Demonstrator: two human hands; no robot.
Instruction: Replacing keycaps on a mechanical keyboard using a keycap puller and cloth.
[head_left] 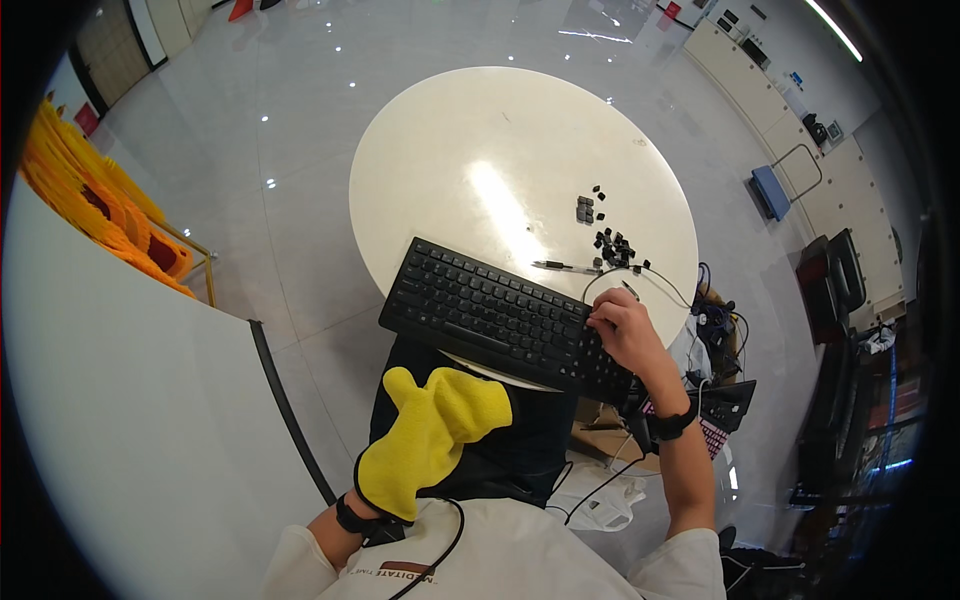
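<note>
My right hand [622, 326] is bare, its fingertips pinched together over the right part of a black keyboard [478, 312]; whatever lies between them is too small to make out. Its keys near the hand show small pale spots. The keyboard lies slanted along the near edge of a round white table [430, 150]. Below it, over my lap, my left hand [405, 445] wears a yellow fleece glove with a black cuff. A second yellow glove [470, 405], its black-edged end pointing right, appears bunched in that hand. The gloved fingers themselves are hidden.
Loose black keycaps [618, 248] lie in a pile beyond my right hand, with a pen [566, 267] beside them and a thin cable. Cables [715, 320] and a white plastic bag [600, 500] crowd the table's right side. A white surface [130, 400] stands at left.
</note>
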